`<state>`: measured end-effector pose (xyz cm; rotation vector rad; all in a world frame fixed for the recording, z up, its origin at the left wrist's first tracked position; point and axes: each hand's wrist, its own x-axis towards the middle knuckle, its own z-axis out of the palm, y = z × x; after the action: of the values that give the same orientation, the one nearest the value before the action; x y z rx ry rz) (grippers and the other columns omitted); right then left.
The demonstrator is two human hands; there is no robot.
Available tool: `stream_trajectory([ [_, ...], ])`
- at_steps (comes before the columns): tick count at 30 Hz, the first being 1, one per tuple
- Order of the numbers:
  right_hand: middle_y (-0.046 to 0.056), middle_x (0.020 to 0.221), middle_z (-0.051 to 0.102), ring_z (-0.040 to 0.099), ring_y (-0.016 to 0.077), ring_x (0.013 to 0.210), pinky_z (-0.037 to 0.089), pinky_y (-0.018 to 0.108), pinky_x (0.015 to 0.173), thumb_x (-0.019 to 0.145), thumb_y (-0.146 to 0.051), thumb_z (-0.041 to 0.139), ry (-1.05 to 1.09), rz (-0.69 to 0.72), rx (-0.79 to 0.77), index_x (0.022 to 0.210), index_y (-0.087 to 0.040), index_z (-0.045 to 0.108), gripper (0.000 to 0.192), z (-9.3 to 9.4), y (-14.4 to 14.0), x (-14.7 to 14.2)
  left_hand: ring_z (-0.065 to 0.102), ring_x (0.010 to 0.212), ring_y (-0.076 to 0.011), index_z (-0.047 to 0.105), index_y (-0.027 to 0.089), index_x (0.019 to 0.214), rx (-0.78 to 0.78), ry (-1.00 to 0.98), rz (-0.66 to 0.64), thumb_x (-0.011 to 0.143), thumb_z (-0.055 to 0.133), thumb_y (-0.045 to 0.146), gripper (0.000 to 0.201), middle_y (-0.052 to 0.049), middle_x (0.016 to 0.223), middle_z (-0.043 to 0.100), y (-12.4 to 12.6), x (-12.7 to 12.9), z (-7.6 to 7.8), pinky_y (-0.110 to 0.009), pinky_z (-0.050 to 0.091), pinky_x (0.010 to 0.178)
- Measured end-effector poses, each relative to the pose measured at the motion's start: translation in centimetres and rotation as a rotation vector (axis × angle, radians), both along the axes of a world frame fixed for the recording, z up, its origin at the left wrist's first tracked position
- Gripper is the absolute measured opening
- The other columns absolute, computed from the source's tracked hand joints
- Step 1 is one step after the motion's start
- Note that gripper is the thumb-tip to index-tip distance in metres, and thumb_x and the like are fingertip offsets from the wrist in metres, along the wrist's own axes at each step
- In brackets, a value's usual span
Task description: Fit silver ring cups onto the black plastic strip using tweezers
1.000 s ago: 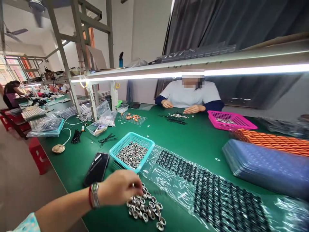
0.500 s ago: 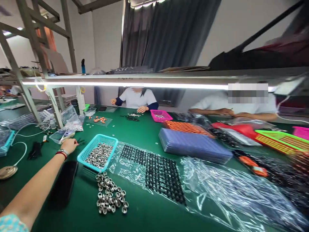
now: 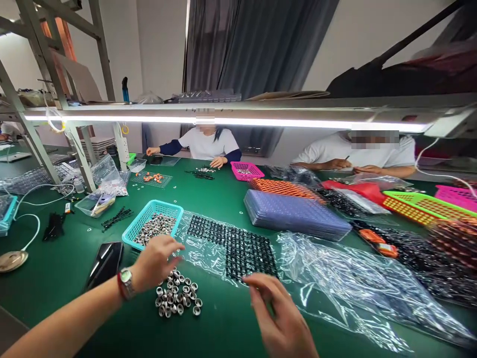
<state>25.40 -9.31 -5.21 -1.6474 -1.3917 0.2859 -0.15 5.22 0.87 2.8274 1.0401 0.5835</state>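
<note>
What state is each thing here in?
Left hand: open, nothing visible in it
Right hand: open, nothing visible in it
Teal basket: upright, partly filled
Metal rings: piled loosely
Phone: flat, screen dark
Light tube: lit
Bluish plastic trays: stacked
Clear plastic: crinkled
Curtain: hanging in folds

No lettering, brand, number or sign can be read anywhere here.

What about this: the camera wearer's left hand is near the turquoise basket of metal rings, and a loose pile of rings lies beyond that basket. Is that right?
Not quite: the head view shows the loose pile of rings on the near side of the turquoise basket, not beyond it. The left hand is indeed near the basket.
</note>
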Motion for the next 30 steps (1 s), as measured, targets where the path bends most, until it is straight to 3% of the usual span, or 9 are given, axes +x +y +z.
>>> stream_trajectory([
  [3, 0.009, 0.109, 0.071, 0.070, 0.0202, 0.101, 0.057, 0.037, 0.095, 0.103, -0.026, 0.050, -0.138, 0.053, -0.209, 0.101, -0.019, 0.072, 0.023, 1.6, 7.7, 1.8, 0.070, 0.111, -0.0274, 0.073, 0.022, 0.119, -0.036, 0.112, -0.123, 0.092, 0.080, 0.027, 0.028, -0.008, 0.121, 0.074, -1.7, 3.9, -1.6, -0.041, 0.056, 0.100],
  [5, 0.006, 0.113, 0.072, 0.070, 0.0185, 0.100, 0.059, 0.041, 0.093, 0.101, -0.035, 0.065, -0.217, 0.067, -0.347, 0.110, -0.018, 0.070, 0.020, 1.7, 12.3, 1.6, 0.068, 0.118, -0.0320, 0.071, 0.020, 0.122, -0.051, 0.174, -0.123, 0.090, 0.083, 0.035, 0.037, -0.012, 0.130, 0.071, -1.2, 6.0, -2.3, -0.046, 0.055, 0.103],
  [7, 0.007, 0.126, 0.069, 0.070, 0.0205, 0.108, 0.059, 0.043, 0.094, 0.100, -0.040, 0.067, -0.278, 0.065, -0.442, 0.123, -0.020, 0.067, 0.031, 1.2, 15.6, 0.8, 0.064, 0.125, -0.0342, 0.068, 0.018, 0.128, -0.066, 0.232, -0.083, 0.094, 0.078, 0.041, 0.042, -0.015, 0.136, 0.067, 0.0, 7.4, -2.7, -0.052, 0.054, 0.106],
  [10, 0.009, 0.133, 0.066, 0.068, 0.0225, 0.114, 0.059, 0.045, 0.096, 0.100, -0.041, 0.067, -0.323, 0.055, -0.520, 0.129, -0.021, 0.065, 0.036, 0.3, 18.3, -0.2, 0.064, 0.125, -0.0320, 0.064, 0.018, 0.135, -0.103, 0.317, -0.010, 0.101, 0.069, 0.040, 0.041, -0.013, 0.140, 0.064, 1.6, 8.3, -3.0, -0.056, 0.055, 0.105],
  [18, 0.009, 0.134, 0.066, 0.068, 0.0230, 0.114, 0.059, 0.046, 0.097, 0.099, -0.041, 0.068, -0.218, 0.108, -0.558, 0.131, -0.021, 0.064, 0.038, -0.4, 20.2, 0.2, 0.063, 0.126, -0.0320, 0.061, 0.019, 0.139, -0.194, 0.408, -0.006, 0.102, 0.068, 0.038, 0.042, -0.013, 0.145, 0.060, 2.1, 7.5, -3.2, -0.056, 0.055, 0.105],
  [24, 0.008, 0.132, 0.066, 0.069, 0.0236, 0.112, 0.060, 0.046, 0.095, 0.099, -0.042, 0.068, -0.012, 0.159, -0.499, 0.131, -0.019, 0.063, 0.040, 2.3, 21.1, 1.2, 0.064, 0.126, -0.0322, 0.061, 0.019, 0.139, -0.201, 0.387, -0.018, 0.102, 0.068, 0.039, 0.043, -0.013, 0.145, 0.061, 2.4, 7.5, -3.1, -0.056, 0.055, 0.105],
  [27, 0.008, 0.130, 0.067, 0.069, 0.0226, 0.110, 0.060, 0.045, 0.093, 0.099, -0.042, 0.068, 0.078, 0.192, -0.411, 0.131, -0.019, 0.063, 0.040, 4.3, 19.8, 1.6, 0.065, 0.124, -0.0313, 0.062, 0.019, 0.138, -0.196, 0.371, -0.024, 0.102, 0.068, 0.038, 0.041, -0.013, 0.143, 0.062, 2.7, 7.6, -3.0, -0.055, 0.056, 0.103],
  [30, 0.005, 0.113, 0.071, 0.070, 0.0178, 0.095, 0.060, 0.038, 0.084, 0.100, -0.044, 0.066, 0.131, 0.280, -0.342, 0.119, -0.017, 0.066, 0.033, 5.4, 15.6, 1.6, 0.063, 0.128, -0.0324, 0.061, 0.020, 0.140, -0.182, 0.317, -0.029, 0.102, 0.068, 0.038, 0.042, -0.013, 0.147, 0.059, 2.4, 7.2, -3.0, -0.057, 0.054, 0.106],
])
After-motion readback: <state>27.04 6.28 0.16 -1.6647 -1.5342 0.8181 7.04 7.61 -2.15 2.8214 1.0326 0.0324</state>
